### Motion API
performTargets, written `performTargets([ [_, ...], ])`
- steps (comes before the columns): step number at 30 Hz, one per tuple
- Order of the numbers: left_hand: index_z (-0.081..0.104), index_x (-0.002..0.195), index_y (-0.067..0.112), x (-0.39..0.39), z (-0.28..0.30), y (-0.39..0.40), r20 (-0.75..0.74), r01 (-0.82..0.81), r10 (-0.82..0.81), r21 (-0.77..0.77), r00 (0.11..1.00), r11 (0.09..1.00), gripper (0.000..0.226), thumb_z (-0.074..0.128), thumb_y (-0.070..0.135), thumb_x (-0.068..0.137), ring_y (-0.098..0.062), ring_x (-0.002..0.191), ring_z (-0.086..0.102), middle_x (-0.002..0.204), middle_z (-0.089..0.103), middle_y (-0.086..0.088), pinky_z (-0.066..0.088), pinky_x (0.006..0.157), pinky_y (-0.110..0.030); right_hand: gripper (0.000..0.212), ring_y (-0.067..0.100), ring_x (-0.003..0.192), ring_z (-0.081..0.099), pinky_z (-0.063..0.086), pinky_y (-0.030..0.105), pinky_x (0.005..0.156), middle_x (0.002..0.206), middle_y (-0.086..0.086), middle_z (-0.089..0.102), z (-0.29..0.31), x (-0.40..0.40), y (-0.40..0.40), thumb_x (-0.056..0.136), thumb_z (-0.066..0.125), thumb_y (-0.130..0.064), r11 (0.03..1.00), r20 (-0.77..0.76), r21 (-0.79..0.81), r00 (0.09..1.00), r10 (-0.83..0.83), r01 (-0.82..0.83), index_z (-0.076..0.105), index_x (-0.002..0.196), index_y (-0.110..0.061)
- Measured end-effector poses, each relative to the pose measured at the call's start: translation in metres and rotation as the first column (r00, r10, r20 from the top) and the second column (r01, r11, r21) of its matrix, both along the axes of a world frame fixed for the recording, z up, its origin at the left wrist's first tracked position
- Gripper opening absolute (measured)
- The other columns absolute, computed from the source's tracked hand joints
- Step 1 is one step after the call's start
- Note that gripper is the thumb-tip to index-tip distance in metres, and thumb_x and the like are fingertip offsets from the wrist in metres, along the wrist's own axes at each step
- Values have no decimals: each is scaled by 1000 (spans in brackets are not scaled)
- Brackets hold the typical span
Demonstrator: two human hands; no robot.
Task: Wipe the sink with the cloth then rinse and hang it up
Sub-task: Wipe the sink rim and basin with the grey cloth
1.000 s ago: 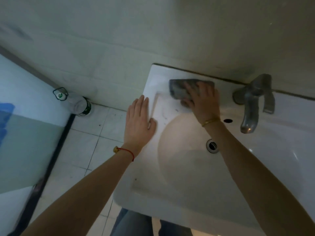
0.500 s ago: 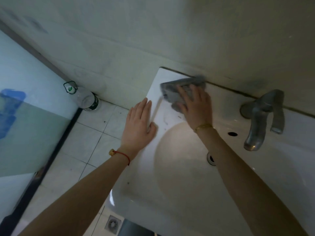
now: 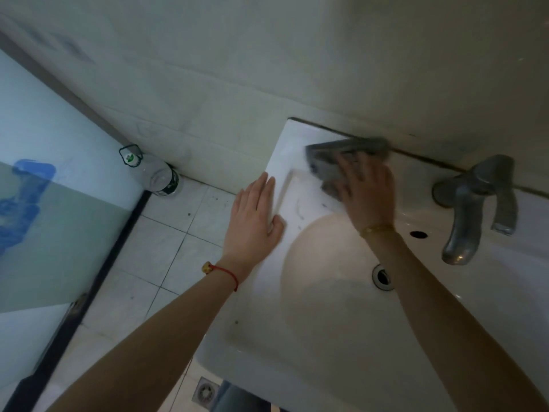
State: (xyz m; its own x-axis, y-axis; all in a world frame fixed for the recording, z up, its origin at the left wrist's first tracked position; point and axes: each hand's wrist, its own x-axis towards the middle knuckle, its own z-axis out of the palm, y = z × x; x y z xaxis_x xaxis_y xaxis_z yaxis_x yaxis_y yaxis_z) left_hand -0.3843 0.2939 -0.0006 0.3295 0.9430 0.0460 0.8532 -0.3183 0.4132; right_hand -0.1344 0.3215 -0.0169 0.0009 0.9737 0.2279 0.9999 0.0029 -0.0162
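right hand (image 3: pixel 368 191) flat on cloth (image 3: pixel 326 165), faucet (image 3: pixel 472 203) beside

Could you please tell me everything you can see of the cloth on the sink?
The cloth is grey, looks like soft fabric and is bunched into a rough, flattish pad, blurred at its far edge. It lies on the sink's back left corner ledge, right up to the wall joint. The right hand presses flat on it, fingers spread over its near half.
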Motion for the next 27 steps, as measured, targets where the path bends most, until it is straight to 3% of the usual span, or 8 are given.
performTargets([
  [4, 26, 153, 6, 0, 1, -1, 35, 4, -4, 6, 999, 1000, 67, 51, 23, 93, -24, 148, 24, 160, 27, -11, 22, 122, -47, 48, 44, 125, 41, 35, 53, 103, 139, 19, 44, -1, 22, -31, 96, 36, -44, 902, -143, 28, 894, -424, 432, 46, 137, -22],
  [6, 26, 153, 5, 1, 1, -1, 41, 7, -7, -1, 999, 1000, 67, 51, 21, 93, -25, 148, 24, 160, 27, -12, 23, 122, -46, 46, 43, 123, 44, 32, 51, 104, 136, 19, 48, 0, -4, -14, 95, 39, -45, 855, -182, 49, 846, -501, 516, 51, 134, -24],
  [9, 27, 153, 4, 2, 1, -1, 30, 8, -8, 7, 1000, 1000, 67, 52, 21, 92, -25, 147, 25, 160, 27, -13, 25, 121, -47, 46, 39, 119, 46, 34, 49, 104, 133, 18, 51, 1, -47, 17, 94, 43, -46, 965, -164, 45, 955, -247, 257, 50, 136, -28],
  [13, 28, 153, 6, 1, 1, -1, 22, 1, -1, 8, 1000, 1000, 67, 53, 23, 93, -23, 147, 25, 160, 28, -11, 25, 121, -48, 50, 35, 122, 44, 35, 45, 103, 136, 14, 48, 1, -44, 21, 95, 37, -48, 1000, -87, -15, 996, -14, 13, 41, 142, -31],
  [15, 28, 153, 6, 1, 2, -1, 30, 1, -1, 12, 1000, 1000, 68, 54, 23, 92, -23, 147, 25, 160, 28, -11, 24, 121, -48, 52, 37, 122, 44, 38, 47, 100, 138, 14, 45, 0, -12, -1, 94, 36, -45, 999, -47, -22, 998, -36, 35, 37, 144, -29],
  [19, 27, 153, 5, 1, 3, -1, 28, 8, -8, 11, 1000, 1000, 67, 53, 21, 92, -23, 147, 24, 160, 27, -12, 22, 123, -45, 49, 41, 127, 37, 34, 53, 105, 141, 19, 40, -2, 32, -57, 96, 39, -39, 924, -152, 0, 913, -379, 383, 39, 143, -24],
  [21, 27, 152, 4, 1, 3, 0, 29, 6, -6, 14, 1000, 1000, 67, 52, 20, 92, -24, 147, 24, 160, 27, -12, 22, 123, -44, 48, 43, 128, 36, 31, 54, 108, 140, 20, 41, -1, 19, -42, 96, 40, -38, 886, -204, -11, 867, -456, 463, 43, 141, -23],
  [27, 27, 153, 5, 1, 2, 0, 17, 16, -16, 6, 1000, 1000, 68, 52, 21, 92, -25, 148, 24, 160, 26, -13, 21, 123, -45, 49, 38, 127, 39, 29, 49, 109, 140, 15, 45, 3, -36, 13, 95, 38, -44, 993, -176, -46, 978, -111, 105, 41, 143, -30],
])
